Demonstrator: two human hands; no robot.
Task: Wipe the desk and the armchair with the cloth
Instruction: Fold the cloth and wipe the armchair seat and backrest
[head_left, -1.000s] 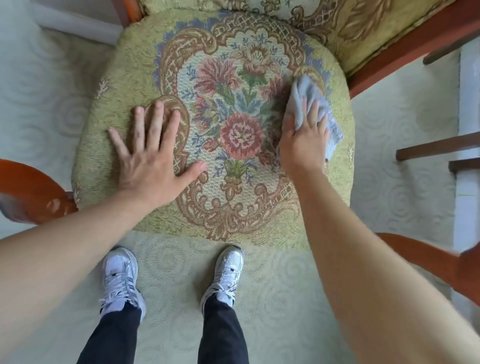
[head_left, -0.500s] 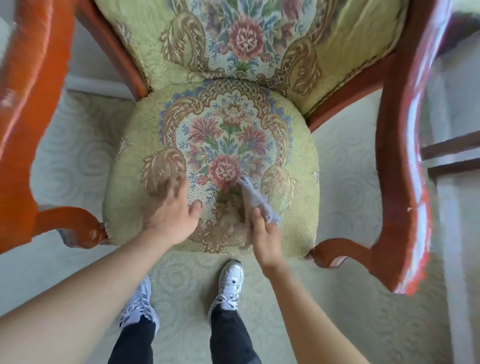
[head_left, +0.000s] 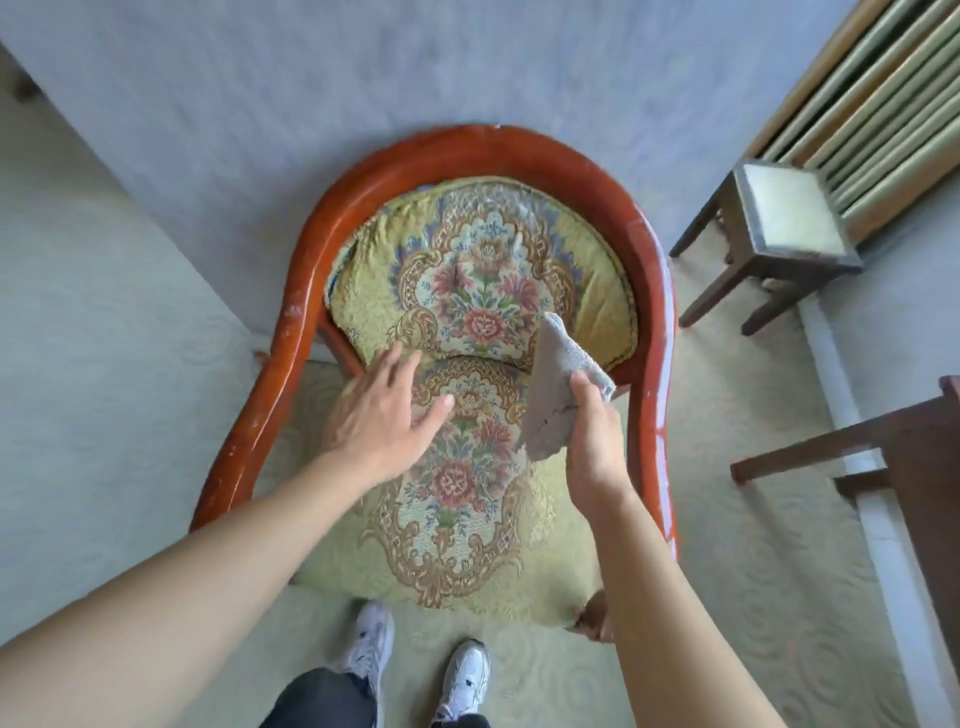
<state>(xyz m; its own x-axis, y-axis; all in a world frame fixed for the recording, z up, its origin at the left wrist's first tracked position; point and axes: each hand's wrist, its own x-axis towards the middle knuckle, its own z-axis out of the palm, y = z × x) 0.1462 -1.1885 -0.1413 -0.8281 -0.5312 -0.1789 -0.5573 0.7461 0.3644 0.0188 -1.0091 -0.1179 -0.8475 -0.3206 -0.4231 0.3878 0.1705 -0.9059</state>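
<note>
The armchair (head_left: 291, 332) has a curved red-brown wooden frame and yellow floral upholstery on seat and back. It stands in front of me against a grey wall. My right hand (head_left: 592, 447) holds a folded grey cloth (head_left: 550, 395) up in the air above the right side of the seat, the cloth standing clear of the fabric. My left hand (head_left: 387, 410) hovers over the back left of the seat with fingers spread and nothing in it. The desk is only partly in view as a dark wooden edge (head_left: 914, 431) at the right.
A small dark wooden stool (head_left: 779, 218) with a pale cushion stands at the upper right beside pleated curtains (head_left: 883, 104). A white baseboard strip (head_left: 852, 415) runs along the right. My feet in white sneakers (head_left: 415, 675) stand on patterned pale carpet before the chair.
I have straightened up and the view has pulled back from the seat. My right hand lifted the cloth off the seat cushion; my left hand rose from the cushion too.
</note>
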